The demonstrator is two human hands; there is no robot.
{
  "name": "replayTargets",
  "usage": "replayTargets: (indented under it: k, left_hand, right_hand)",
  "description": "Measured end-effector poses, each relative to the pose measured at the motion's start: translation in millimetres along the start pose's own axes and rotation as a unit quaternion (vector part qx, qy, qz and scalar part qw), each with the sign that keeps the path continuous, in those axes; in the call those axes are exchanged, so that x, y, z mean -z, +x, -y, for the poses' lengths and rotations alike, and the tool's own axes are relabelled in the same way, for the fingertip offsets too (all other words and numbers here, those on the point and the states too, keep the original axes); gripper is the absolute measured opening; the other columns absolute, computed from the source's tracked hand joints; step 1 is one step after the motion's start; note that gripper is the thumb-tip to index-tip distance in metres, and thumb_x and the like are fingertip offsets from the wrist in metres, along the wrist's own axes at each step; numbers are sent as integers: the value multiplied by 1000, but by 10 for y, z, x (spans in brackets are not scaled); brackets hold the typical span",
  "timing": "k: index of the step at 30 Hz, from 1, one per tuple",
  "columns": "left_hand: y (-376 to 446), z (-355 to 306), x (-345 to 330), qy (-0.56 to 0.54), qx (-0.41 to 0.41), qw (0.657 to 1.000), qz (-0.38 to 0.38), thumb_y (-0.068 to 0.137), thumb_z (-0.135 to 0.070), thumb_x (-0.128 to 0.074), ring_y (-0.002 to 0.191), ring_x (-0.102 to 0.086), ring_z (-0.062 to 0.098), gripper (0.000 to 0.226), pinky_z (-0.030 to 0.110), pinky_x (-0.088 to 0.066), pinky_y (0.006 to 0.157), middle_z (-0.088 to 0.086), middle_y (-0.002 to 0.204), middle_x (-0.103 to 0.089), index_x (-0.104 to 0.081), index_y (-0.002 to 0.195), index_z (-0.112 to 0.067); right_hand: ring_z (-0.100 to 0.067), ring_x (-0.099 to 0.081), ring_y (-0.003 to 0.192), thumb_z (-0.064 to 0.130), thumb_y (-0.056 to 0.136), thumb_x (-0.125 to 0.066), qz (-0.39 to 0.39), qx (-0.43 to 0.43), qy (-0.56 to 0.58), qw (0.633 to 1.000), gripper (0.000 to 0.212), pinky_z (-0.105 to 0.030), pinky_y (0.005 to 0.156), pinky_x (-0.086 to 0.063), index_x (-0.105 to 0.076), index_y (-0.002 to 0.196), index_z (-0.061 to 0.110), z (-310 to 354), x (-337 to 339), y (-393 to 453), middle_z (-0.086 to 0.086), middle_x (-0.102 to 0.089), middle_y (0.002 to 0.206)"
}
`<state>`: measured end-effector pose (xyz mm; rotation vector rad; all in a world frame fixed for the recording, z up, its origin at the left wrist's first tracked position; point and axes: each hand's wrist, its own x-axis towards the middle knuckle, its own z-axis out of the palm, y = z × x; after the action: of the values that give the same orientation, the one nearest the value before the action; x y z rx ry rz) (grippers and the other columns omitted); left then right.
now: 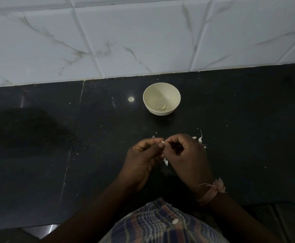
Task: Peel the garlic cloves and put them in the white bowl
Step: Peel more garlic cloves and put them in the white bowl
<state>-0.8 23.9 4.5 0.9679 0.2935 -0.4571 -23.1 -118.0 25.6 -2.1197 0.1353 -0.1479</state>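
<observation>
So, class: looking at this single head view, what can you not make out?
- Garlic clove: mostly hidden by the fingers of left hand and right hand; how far it is peeled is unclear.
- Bits in the white bowl: too small to count.
- Scraps beyond the right hand: partly hidden, skin or clove unclear.

- Across the top half of my frame I see a wall (143,32) of large white tiles with grey marble veins and pale grout lines running aslant.
- Below it lies a black polished tabletop (38,146), meeting the wall along a light seam.
- I make out thin joints between the dark slabs at left of centre.
- The light is dim; a small round glare (131,99) sits on the stone at mid-frame.
</observation>
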Motion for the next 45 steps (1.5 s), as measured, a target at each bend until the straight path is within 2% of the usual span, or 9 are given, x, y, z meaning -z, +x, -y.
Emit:
replayTargets:
  k: [6, 11, 16, 26, 31, 36, 38, 41, 45]
  left_hand:
    - [-53, -13, 8, 79, -51, 995, -15, 85, -11, -71, 104, -72, 40, 21, 46, -58, 93, 25, 107, -74, -74, 102, 3]
    - [-100, -42, 6, 107, -60, 992, -12, 90, -5, -68, 103, -73, 39, 20, 44, -60, 92, 24, 105, -75, -72, 105, 8]
    - [-120, -46, 7, 100, -55, 993, -14, 92, -1, -67, 102, -73, 37, 16, 38, -61, 87, 24, 104, -75, -71, 104, 9]
    - [-119, -40, 5, 22, 10, 1000, 6, 80, -10, -73, 89, -73, 22, 35, 23, -58, 74, 24, 108, -74, -70, 108, 9]
    - [-122, -51, 15, -4, 26, 999, 20, 84, -8, -70, 82, -71, 16, 31, 22, -58, 73, 17, 100, -74, -69, 111, 7]
    - [-136, -56, 11, -24, 35, 998, 42, 88, -5, -65, 82, -66, 17, 20, 24, -57, 74, 15, 97, -71, -71, 108, -1]
    - [-128, -57, 8, -21, 39, 998, 40, 88, -5, -65, 86, -68, 18, 21, 25, -58, 76, 16, 102, -72, -72, 108, -2]
    - [-132, -75, -30, -11, 42, 998, 35, 87, -8, -66, 101, -71, 24, 29, 28, -60, 85, 20, 115, -73, -70, 114, 1]
    - [-158, -93, -81, -5, 44, 999, 26, 85, -10, -67, 101, -73, 28, 29, 32, -61, 85, 23, 112, -73, -70, 109, 4]
  right_hand:
    - [-3, -56, 74, 14, 86, -73, 6, 82, -99, 992, 6, -10, 66, -43, -68, 88, 16, 14, 29, 43, 7, -62, 86]
    - [5, -53, 70, 13, 83, -74, 21, 71, -102, 992, 5, -5, 65, -39, -70, 85, 15, 36, 41, 60, 10, -60, 81]
    - [-1, -58, 69, 14, 83, -74, 31, 52, -91, 994, 4, -10, 63, -44, -70, 83, 16, 64, 46, 57, 10, -61, 77]
    - [-3, -61, 55, 19, 89, -70, 49, -82, 59, 994, 8, -17, 54, -45, -72, 82, 23, 55, 90, -6, 5, -71, 67]
    - [-3, -54, 46, 16, 92, -68, 61, -111, 120, 985, 9, -17, 48, -40, -71, 83, 16, 110, 110, -1, 4, -68, 60]
    - [-16, -51, 44, 12, 95, -63, 71, -151, 197, 966, 10, -27, 45, -41, -68, 88, 9, 102, 88, 2, 3, -64, 56]
    - [-12, -54, 47, 15, 94, -64, 65, -141, 171, 973, 9, -25, 48, -44, -68, 87, 13, 88, 84, -10, 2, -66, 61]
    - [-3, -61, 63, 22, 91, -67, 42, -81, 42, 995, 7, -17, 57, -48, -67, 85, 25, 24, 76, -26, 5, -68, 73]
    - [-4, -62, 79, 27, 90, -66, 45, -24, -33, 998, 2, -28, 68, -54, -65, 91, 26, -28, 55, -30, 9, -65, 86]
